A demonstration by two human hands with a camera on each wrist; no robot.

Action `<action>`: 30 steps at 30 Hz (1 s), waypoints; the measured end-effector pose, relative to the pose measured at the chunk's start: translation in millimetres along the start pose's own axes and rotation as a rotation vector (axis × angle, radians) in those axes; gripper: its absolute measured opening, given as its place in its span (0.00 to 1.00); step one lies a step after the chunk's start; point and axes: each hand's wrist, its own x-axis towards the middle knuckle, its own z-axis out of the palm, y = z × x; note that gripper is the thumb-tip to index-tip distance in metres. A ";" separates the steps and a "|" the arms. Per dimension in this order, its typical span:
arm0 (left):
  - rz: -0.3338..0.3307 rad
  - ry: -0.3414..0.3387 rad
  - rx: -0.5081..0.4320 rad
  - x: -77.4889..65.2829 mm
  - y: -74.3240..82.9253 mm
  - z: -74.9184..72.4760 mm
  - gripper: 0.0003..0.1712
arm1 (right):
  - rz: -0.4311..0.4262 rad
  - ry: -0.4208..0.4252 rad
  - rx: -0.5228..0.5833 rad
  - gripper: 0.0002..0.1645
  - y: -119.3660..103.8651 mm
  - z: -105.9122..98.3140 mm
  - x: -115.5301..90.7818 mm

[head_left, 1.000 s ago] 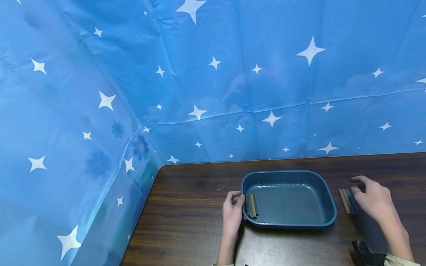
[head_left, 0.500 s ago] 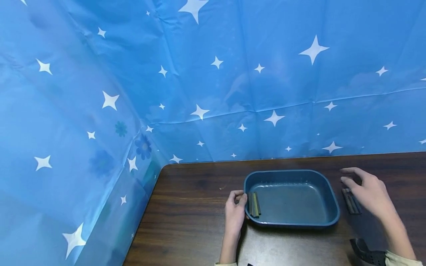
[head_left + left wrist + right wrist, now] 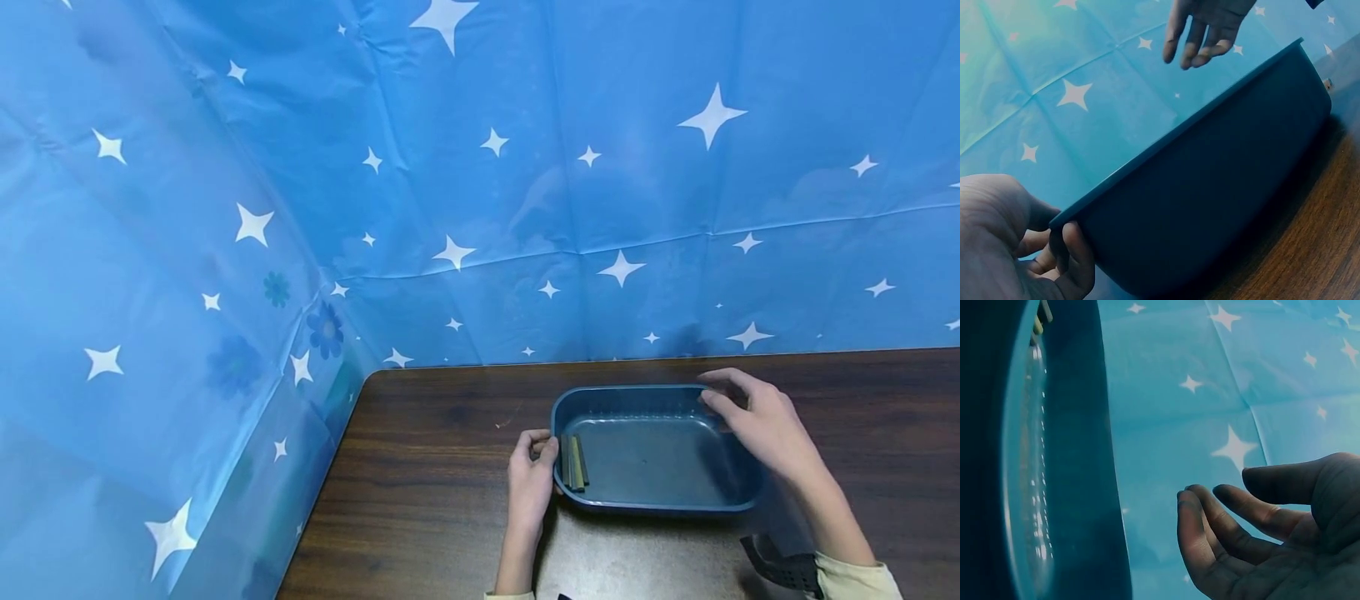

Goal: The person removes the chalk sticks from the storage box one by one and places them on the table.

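Note:
A dark blue rectangular plastic tray point(image 3: 652, 507) stands on the table, its near rim toward me. My left hand point(image 3: 529, 479) grips its left rim, fingers and thumb curled round the edge, as the left wrist view shows point(image 3: 1016, 244). Inside the tray, against the left wall, several thin dark and olive-green strips point(image 3: 575, 462) lie side by side. My right hand point(image 3: 765, 421) hovers over the tray's right end with fingers loosely bent. In the right wrist view that hand point(image 3: 1260, 531) holds nothing. The strips seen earlier right of the tray are hidden behind my right hand and arm.
The brown wood-grain table point(image 3: 420, 500) runs under the tray, with a rounded far-left corner. A blue sheet with white stars point(image 3: 480, 183) hangs behind and at the left. A black strap point(image 3: 780, 567) is on my right wrist.
My right hand has moved left, from above the strips on the table to over the tray's right end. My left hand keeps its grip on the tray, and the strips inside lie as before.

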 end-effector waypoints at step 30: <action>-0.020 -0.013 -0.006 2.3 -1.7 -2.1 0.15 | -0.014 -0.262 0.087 0.20 -25.6 108.5 11.0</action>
